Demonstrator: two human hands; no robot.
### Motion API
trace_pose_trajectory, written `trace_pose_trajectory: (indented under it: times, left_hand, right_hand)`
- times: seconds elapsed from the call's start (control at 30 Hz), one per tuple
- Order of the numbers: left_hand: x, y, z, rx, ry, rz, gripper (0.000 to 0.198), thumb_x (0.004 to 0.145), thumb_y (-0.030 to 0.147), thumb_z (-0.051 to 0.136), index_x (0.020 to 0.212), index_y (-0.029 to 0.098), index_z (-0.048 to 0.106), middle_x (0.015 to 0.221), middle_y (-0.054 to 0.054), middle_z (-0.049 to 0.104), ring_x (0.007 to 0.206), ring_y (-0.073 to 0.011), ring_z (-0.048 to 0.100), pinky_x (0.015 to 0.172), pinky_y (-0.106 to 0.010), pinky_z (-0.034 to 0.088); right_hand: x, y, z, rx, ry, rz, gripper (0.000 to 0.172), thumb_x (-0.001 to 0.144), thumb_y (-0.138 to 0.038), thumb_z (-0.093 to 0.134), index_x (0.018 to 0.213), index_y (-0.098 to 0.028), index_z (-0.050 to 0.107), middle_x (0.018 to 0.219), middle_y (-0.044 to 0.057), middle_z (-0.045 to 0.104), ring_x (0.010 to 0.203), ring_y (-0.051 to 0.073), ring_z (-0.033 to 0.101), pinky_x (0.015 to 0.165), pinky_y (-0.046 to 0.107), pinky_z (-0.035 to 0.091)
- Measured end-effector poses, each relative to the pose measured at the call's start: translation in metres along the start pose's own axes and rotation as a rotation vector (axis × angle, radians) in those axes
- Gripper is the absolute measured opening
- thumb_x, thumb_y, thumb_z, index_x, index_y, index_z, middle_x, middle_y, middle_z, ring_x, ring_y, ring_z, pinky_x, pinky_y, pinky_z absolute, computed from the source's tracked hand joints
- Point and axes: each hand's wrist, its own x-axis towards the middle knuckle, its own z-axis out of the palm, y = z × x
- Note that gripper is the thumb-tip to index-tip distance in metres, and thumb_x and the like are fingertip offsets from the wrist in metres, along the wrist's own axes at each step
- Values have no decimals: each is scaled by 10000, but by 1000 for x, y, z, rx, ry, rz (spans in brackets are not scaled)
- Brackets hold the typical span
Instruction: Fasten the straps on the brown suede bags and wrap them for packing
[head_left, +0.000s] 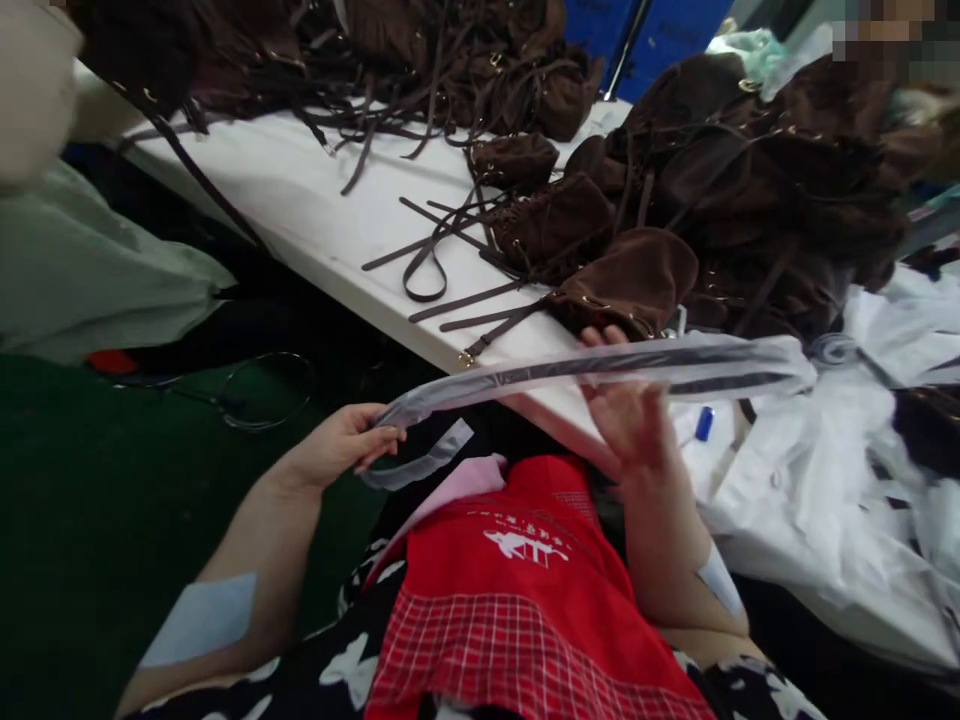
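Note:
My left hand (pixel 349 440) pinches one end of a dark strap in a clear plastic sleeve (pixel 517 376). A loose tail of the clear plastic (pixel 435 458) curls below those fingers. The sleeved strap stretches rightward across my front, doubled toward its far end. Behind it my right hand (pixel 622 425) is raised with the fingers apart; the strap crosses in front of the palm and hides part of it. Just beyond that hand, a brown drawstring bag (pixel 630 280) lies on the white table (pixel 322 215).
More brown bags (pixel 555 215) with trailing straps are piled along the table. White plastic wrapping (pixel 817 480) and a small blue object (pixel 704 423) lie at the right. A pale green cloth or bag (pixel 97 265) is at the left, above a green floor (pixel 67 500). Blue panels stand behind.

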Motion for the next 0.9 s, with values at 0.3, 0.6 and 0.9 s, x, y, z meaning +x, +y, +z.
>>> trace_pose_trajectory:
  times: [0.3,0.6,0.9]
  left_hand:
    - [-8,18,50,88,-216,112,410,816,541,648,892,140,693,667,-33,662,559,-151,598,503,-242,453]
    - [-2,-35,-5,-31,-28,-442,861,735,879,351,943,108,675,675,-119,707,495,-191,590,469,-268,398]
    - [22,-39,19,-344,389,-106,482,737,490,726,1059,146,624,559,70,513,459,-84,446,450,-186,351]
  right_hand:
    - [-31,72,91,-154,-582,423,473,908,-522,568,1264,-221,644,1214,61,675,1133,224,615,1031,383,434]
    - [-28,57,86,-95,-652,332,457,950,-513,524,1264,-200,635,1252,87,665,1127,211,633,1044,404,448]
    - [-41,77,84,-719,-1145,476,418,991,-425,456,1190,-130,676,1189,97,698,1135,190,631,977,241,453]
